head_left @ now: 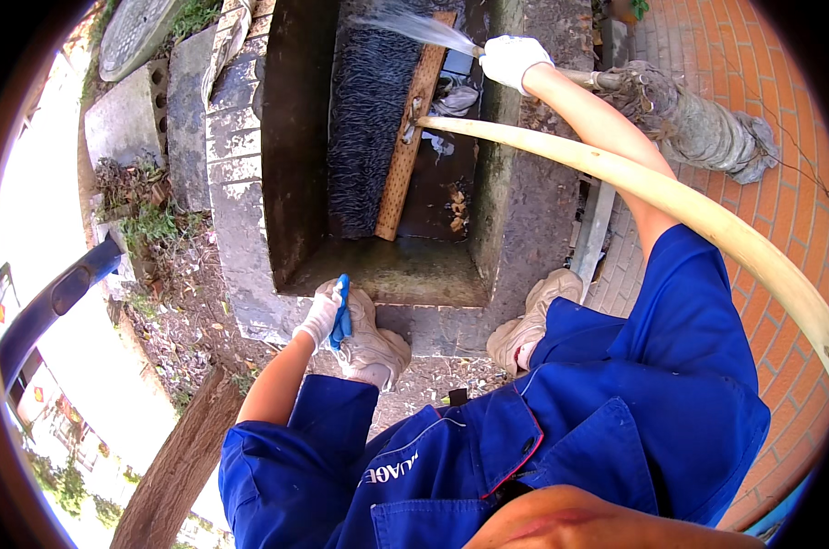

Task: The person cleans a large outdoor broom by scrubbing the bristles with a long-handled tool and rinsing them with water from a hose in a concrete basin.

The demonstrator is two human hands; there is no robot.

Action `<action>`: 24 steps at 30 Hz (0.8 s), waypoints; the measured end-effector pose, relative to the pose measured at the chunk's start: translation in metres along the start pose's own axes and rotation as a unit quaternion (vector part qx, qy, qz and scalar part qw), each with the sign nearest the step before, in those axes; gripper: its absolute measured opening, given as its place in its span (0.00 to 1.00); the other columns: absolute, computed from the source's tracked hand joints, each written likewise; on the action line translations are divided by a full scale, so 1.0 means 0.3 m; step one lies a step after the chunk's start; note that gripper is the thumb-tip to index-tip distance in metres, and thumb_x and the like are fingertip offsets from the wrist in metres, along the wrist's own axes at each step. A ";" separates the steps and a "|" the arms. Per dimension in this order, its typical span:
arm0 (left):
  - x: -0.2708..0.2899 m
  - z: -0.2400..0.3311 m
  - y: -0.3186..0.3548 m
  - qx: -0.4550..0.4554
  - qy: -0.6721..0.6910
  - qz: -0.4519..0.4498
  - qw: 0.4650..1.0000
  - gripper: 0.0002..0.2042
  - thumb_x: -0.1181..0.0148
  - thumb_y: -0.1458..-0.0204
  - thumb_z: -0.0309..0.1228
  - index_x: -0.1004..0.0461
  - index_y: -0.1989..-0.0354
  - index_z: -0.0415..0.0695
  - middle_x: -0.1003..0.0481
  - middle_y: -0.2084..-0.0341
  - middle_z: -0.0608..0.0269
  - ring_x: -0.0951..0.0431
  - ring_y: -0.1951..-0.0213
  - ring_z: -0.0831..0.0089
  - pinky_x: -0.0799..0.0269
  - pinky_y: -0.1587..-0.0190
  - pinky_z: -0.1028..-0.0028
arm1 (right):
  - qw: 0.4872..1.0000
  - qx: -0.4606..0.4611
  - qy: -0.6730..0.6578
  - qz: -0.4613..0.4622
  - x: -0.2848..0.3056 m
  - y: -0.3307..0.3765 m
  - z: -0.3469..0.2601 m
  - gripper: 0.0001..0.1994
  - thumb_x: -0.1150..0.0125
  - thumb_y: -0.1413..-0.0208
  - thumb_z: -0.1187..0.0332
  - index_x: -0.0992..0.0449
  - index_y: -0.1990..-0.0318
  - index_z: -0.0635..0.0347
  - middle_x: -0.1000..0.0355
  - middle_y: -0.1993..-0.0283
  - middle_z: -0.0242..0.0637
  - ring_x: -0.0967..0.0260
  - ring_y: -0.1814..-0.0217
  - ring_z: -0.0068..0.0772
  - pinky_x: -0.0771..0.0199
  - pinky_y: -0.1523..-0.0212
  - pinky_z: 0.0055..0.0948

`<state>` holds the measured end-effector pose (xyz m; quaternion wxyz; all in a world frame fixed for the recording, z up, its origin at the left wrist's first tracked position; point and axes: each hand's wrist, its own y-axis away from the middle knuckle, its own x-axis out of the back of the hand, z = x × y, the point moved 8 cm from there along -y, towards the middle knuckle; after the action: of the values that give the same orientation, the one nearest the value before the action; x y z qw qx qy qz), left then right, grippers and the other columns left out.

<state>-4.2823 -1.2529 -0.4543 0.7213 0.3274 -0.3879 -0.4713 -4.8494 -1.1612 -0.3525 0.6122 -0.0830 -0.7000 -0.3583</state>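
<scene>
My right hand [515, 62], in a white glove, is closed around a hose end [479, 52]; most of the hose is hidden. A fan of water [414, 27] sprays from it to the left, over the far part of a stone trough [538, 183]. Inside the trough lies a wide push broom with dark bristles [364, 128] and a wooden head [410, 137]. Its long pale handle [652, 178] crosses above my right forearm toward the right edge. My left hand [325, 313], gloved white with a blue palm side, hangs by my left shoe, fingers loosely apart, apparently holding nothing.
Dark water and brown leaves [457, 209] lie in the trough. My shoes [533, 316] stand at its near side. A cloth-wrapped pipe [689, 119] sticks out right, above brick paving [780, 265]. Concrete slabs [126, 123], a tree trunk [181, 457] and a dark rail [62, 297] are left.
</scene>
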 end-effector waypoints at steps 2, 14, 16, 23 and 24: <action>0.002 -0.011 -0.001 0.004 0.001 -0.004 1.000 0.17 0.52 0.39 0.37 0.29 0.48 0.41 0.26 0.55 0.54 0.27 0.55 0.63 0.34 0.49 0.70 | 1.000 -0.001 0.001 -0.002 0.002 -0.001 -0.002 0.16 0.54 0.46 0.64 0.20 0.59 0.60 0.23 0.60 0.49 0.23 0.58 0.47 0.24 0.58 0.40; 0.007 -0.054 -0.053 -0.066 -0.068 0.008 0.996 0.17 0.53 0.40 0.36 0.29 0.48 0.40 0.27 0.52 0.49 0.28 0.49 0.55 0.36 0.44 0.68 | 0.997 0.034 -0.003 -0.076 -0.047 0.036 -0.033 0.18 0.53 0.47 0.60 0.21 0.62 0.63 0.24 0.59 0.51 0.25 0.56 0.50 0.26 0.54 0.41; -0.002 -0.061 -0.056 -0.035 -0.058 -0.003 0.998 0.17 0.53 0.40 0.36 0.29 0.48 0.40 0.27 0.52 0.49 0.28 0.48 0.55 0.37 0.44 0.68 | 0.992 0.057 0.019 -0.107 -0.072 0.052 -0.047 0.18 0.52 0.48 0.60 0.21 0.62 0.64 0.24 0.59 0.52 0.25 0.56 0.50 0.26 0.54 0.41; 0.009 -0.089 -0.059 -0.028 -0.025 0.001 0.999 0.17 0.53 0.40 0.36 0.29 0.48 0.39 0.27 0.52 0.49 0.28 0.48 0.56 0.37 0.43 0.68 | 0.992 0.063 0.037 -0.098 -0.062 0.052 -0.066 0.15 0.50 0.51 0.65 0.19 0.63 0.63 0.23 0.61 0.49 0.23 0.59 0.46 0.24 0.59 0.40; 0.006 -0.077 -0.055 -0.032 -0.032 -0.003 0.999 0.17 0.53 0.40 0.37 0.29 0.48 0.39 0.27 0.52 0.49 0.28 0.48 0.56 0.37 0.44 0.68 | 0.993 0.059 0.036 -0.090 -0.067 0.049 -0.059 0.15 0.50 0.51 0.66 0.19 0.62 0.63 0.23 0.61 0.49 0.23 0.59 0.46 0.24 0.59 0.40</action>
<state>-4.2688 -1.2579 -0.4789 0.7171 0.2900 -0.3946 -0.4961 -4.8224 -1.1547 -0.3652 0.6062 0.0299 -0.7017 -0.3731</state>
